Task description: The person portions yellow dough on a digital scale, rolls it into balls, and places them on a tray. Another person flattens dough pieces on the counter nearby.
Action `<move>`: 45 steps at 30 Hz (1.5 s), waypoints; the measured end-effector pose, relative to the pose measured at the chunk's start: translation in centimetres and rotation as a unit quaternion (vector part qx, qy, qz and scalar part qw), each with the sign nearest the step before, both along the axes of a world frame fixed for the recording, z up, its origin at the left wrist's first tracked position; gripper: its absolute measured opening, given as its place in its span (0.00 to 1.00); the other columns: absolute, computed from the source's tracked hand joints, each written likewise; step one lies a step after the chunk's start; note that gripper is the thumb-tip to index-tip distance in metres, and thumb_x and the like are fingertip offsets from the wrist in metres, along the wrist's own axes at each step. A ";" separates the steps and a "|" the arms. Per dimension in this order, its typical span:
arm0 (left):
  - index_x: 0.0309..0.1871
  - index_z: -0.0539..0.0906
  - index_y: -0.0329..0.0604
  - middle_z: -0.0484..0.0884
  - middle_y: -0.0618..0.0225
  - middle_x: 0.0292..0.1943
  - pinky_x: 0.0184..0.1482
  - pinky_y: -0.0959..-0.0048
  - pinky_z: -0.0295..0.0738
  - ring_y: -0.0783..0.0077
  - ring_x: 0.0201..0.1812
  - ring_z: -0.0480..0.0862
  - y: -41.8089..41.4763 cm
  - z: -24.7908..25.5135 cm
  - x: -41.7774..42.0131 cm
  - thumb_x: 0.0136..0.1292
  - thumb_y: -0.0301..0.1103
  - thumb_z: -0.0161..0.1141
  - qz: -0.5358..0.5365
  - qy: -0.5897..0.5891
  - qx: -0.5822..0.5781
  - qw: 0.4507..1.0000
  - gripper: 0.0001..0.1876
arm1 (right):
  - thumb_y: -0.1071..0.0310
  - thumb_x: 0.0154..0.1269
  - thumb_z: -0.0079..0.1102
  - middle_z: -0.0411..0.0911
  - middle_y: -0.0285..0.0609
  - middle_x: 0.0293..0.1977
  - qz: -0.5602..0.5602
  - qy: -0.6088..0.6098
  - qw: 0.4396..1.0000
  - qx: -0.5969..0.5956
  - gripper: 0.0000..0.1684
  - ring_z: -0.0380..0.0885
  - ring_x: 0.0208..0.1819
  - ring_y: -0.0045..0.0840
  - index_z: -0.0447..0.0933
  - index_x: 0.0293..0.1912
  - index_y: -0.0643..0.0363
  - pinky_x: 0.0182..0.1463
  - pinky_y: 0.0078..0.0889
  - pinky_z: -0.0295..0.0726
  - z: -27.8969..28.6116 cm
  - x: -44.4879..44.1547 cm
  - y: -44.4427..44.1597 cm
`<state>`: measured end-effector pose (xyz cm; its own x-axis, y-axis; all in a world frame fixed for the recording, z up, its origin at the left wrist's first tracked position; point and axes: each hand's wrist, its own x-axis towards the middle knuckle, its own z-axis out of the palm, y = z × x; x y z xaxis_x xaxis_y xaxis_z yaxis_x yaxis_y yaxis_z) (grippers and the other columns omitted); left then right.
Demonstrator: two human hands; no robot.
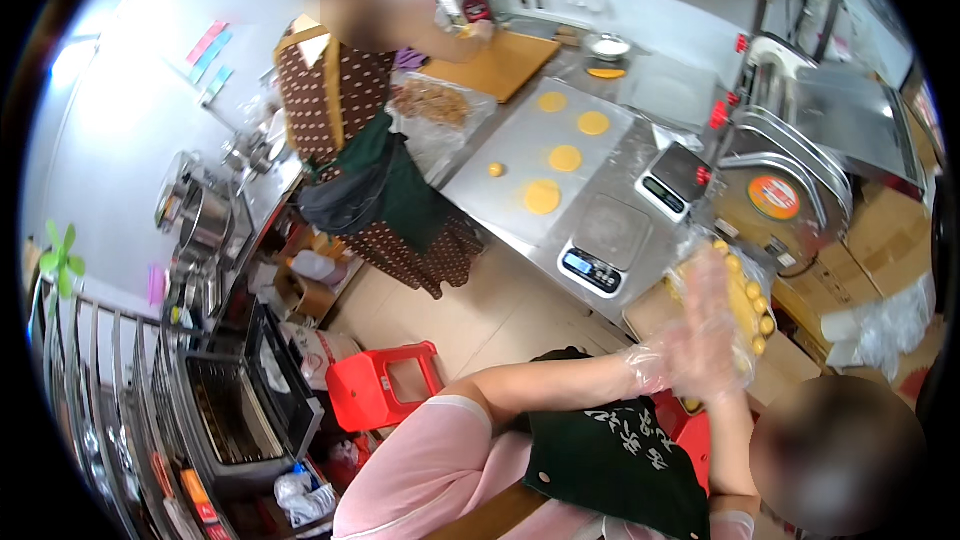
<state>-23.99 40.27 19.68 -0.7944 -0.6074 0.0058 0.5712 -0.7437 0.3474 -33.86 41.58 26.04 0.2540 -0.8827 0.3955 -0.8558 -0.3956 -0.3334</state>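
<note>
My hands, both in clear plastic gloves, meet palm to palm in front of my green apron (622,457). My left hand (673,361) comes in from the left, and the fingers of my right hand (709,296) point away from me. Whatever may lie between the palms is hidden. Just beyond and under them is yellow dough (739,307) in clear plastic, with several small yellow dough balls (754,291) lined along its right edge. A cardboard box (649,309) shows beside the dough.
On the steel table (517,255), a mat (506,199) bears several flat dough rounds (565,158) and one ball (496,169). Two digital scales (592,270) stand nearby, before a metal machine (757,165). Another person reaches over a wooden board (517,60). A red stool (367,390) stands left.
</note>
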 end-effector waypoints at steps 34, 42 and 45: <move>0.69 0.58 0.42 0.56 0.62 0.71 0.71 0.61 0.50 0.66 0.71 0.56 -0.4 -0.6 -0.9 0.70 0.43 0.43 0.100 -0.009 0.135 0.986 0.28 | 0.58 0.62 0.51 0.43 0.56 0.71 0.111 0.005 0.991 0.069 0.44 0.40 0.71 0.54 0.43 0.70 0.65 0.73 0.50 0.41 -3.9 -1.6 2.7; 0.72 0.53 0.47 0.53 0.62 0.72 0.71 0.56 0.44 0.52 0.73 0.49 -2.7 -5.9 -2.8 0.69 0.52 0.38 0.183 0.031 -0.140 0.973 0.32 | 0.56 0.59 0.55 0.44 0.62 0.69 0.009 -0.019 0.991 0.132 0.49 0.42 0.71 0.54 0.41 0.69 0.69 0.73 0.52 0.40 -4.8 -2.8 -0.9; 0.72 0.53 0.49 0.55 0.63 0.72 0.71 0.56 0.45 0.54 0.72 0.51 -3.0 -4.5 -3.8 0.69 0.52 0.41 0.227 0.074 -0.104 0.966 0.32 | 0.60 0.57 0.57 0.44 0.63 0.69 0.012 -0.040 0.998 0.053 0.50 0.42 0.71 0.55 0.41 0.69 0.67 0.72 0.54 0.40 -4.1 -1.8 -2.1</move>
<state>-27.82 37.29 15.21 -0.4280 -0.8661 0.2580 0.8764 -0.3281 0.3525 -35.61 39.48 21.96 0.2465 -0.9148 0.3201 -0.8151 -0.3743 -0.4421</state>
